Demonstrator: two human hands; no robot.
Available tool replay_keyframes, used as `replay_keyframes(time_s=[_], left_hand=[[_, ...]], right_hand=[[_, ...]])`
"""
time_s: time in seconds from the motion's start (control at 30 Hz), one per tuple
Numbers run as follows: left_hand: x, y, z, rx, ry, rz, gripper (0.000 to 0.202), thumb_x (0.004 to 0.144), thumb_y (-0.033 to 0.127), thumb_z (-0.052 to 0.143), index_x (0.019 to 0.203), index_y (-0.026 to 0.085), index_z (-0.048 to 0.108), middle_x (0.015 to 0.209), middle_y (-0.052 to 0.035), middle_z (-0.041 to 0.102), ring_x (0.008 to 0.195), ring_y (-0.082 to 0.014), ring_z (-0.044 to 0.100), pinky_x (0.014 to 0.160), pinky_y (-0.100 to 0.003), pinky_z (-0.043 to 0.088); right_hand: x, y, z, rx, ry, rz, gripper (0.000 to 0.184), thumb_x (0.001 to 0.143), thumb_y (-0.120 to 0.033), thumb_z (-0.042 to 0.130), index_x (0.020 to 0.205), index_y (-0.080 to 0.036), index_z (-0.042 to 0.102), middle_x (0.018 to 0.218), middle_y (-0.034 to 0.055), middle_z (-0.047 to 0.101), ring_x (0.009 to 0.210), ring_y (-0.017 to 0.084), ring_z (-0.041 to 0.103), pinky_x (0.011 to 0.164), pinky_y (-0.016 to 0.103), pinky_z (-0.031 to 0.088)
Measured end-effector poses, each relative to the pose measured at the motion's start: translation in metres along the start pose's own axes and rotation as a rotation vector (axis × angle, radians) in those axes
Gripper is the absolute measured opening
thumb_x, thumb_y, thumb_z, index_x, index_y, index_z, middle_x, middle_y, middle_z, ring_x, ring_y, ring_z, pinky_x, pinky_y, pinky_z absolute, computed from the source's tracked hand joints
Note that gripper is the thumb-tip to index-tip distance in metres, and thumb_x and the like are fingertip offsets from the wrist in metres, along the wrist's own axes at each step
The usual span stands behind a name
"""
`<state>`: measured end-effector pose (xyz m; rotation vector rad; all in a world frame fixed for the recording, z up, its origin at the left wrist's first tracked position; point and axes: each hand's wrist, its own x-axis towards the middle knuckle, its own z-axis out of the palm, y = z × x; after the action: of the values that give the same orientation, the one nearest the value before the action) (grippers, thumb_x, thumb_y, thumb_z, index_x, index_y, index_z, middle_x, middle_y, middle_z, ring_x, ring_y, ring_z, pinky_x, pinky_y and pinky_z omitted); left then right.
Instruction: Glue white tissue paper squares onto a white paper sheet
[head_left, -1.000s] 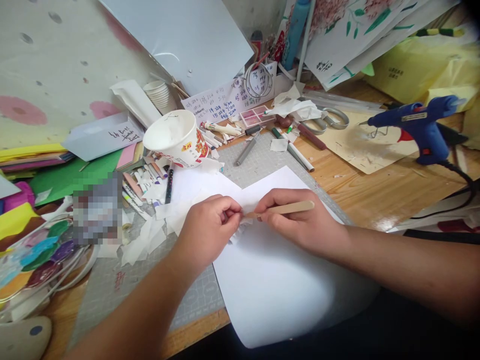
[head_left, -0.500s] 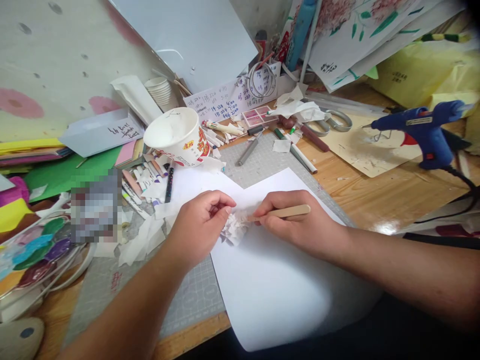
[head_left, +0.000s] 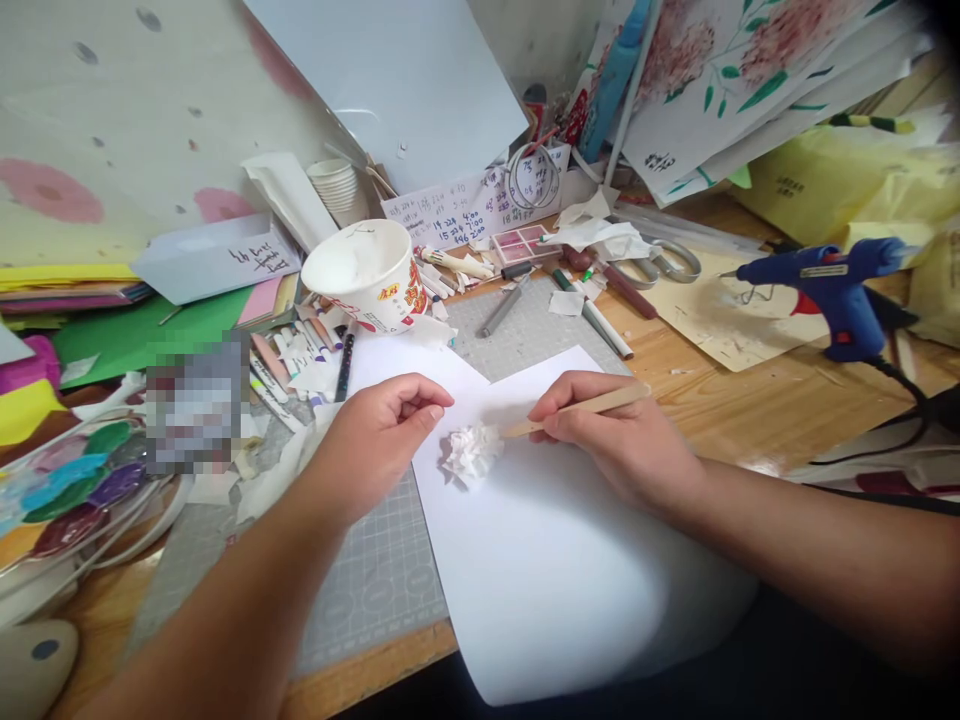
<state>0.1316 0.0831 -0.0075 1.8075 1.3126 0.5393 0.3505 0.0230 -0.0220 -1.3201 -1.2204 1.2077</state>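
My right hand grips a thin wooden stick like a pen, its tip touching a small crumpled white paper flower. The flower lies on a large white sheet spread over a grey cutting mat. My left hand rests just left of the flower with its fingers curled in, thumb against forefinger, and nothing visible in them. It is not touching the flower.
A paper cup lies tipped behind my left hand, among several markers. A blue glue gun stands at the right on the wooden desk. Scissors, pens and paper scraps crowd the back; coloured paper is stacked left.
My left hand has let go of the paper flower and drawn back to the left. The flower now lies free on the sheet, with the stick tip still at it.
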Motion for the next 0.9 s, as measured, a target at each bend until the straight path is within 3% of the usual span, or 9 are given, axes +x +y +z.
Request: replay_keyframes(time_s=[0.4,0.6,0.77,0.9], left_hand=[[-0.001,0.005,0.0,0.167,-0.067,0.021,0.014,0.079,0.027,0.053,0.085,0.022,0.065,0.078,0.0017,0.067,0.067,-0.0148,0.058,0.06,-0.026,0.042],[-0.004,0.006,-0.005,0.234,-0.121,0.049,0.019,0.08,0.025,0.051,0.091,0.024,0.066,0.088,0.0019,0.068,0.077,-0.0161,0.061,0.067,-0.027,0.044],[-0.004,0.004,-0.013,0.31,-0.078,0.148,0.024,0.079,0.019,0.047,0.094,0.022,0.066,0.094,0.0,0.067,0.084,-0.0171,0.062,0.074,-0.029,0.046],[-0.005,0.004,-0.017,0.37,-0.045,0.263,0.022,0.082,0.021,0.048,0.096,0.021,0.065,0.101,-0.0016,0.065,0.087,-0.0177,0.061,0.08,-0.032,0.047]], right_hand=[[0.0,-0.01,0.005,-0.237,-0.086,0.019,0.012,0.068,-0.024,0.055,0.072,-0.016,0.064,0.068,0.0026,0.066,0.059,0.013,0.055,0.054,0.024,0.038],[0.004,0.001,0.005,-0.012,-0.029,0.016,0.007,0.063,-0.02,0.063,0.067,-0.015,0.066,0.061,0.0001,0.066,0.057,0.011,0.056,0.055,0.022,0.039],[0.006,0.001,-0.01,0.315,0.13,-0.019,0.004,0.062,-0.018,0.067,0.064,-0.016,0.066,0.054,-0.0018,0.062,0.054,0.012,0.059,0.057,0.024,0.044],[-0.005,-0.009,-0.028,0.25,0.194,-0.124,0.005,0.068,-0.019,0.068,0.072,-0.016,0.066,0.059,-0.0022,0.061,0.057,0.012,0.059,0.06,0.025,0.046]])
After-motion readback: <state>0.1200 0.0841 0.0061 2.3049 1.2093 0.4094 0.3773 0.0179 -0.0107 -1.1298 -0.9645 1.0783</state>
